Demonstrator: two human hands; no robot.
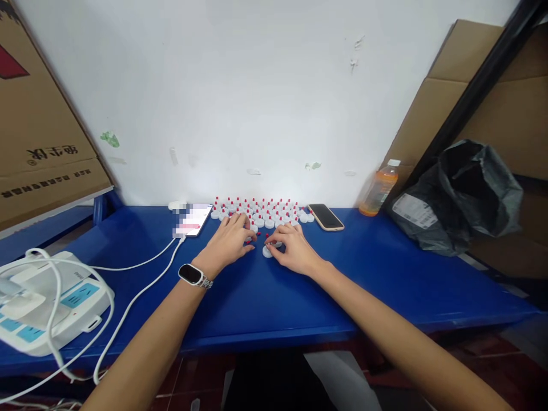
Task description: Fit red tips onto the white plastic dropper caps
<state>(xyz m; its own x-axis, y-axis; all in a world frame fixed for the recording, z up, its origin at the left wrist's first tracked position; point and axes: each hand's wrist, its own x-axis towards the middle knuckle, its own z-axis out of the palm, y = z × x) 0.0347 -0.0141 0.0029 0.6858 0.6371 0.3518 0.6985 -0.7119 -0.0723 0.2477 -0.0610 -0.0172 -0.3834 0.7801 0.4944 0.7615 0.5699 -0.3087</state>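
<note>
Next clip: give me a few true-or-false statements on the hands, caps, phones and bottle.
1. The left hand wears a watch on its wrist. True.
2. The right hand touches a white cap on the blue table. True.
3. The orange bottle lies on its side. False: it stands upright by the wall.
4. The dark phone is plugged into a cable. False: the lit phone, left of the caps, has the white cable.
5. The black bag sits on the left. False: right.
</note>
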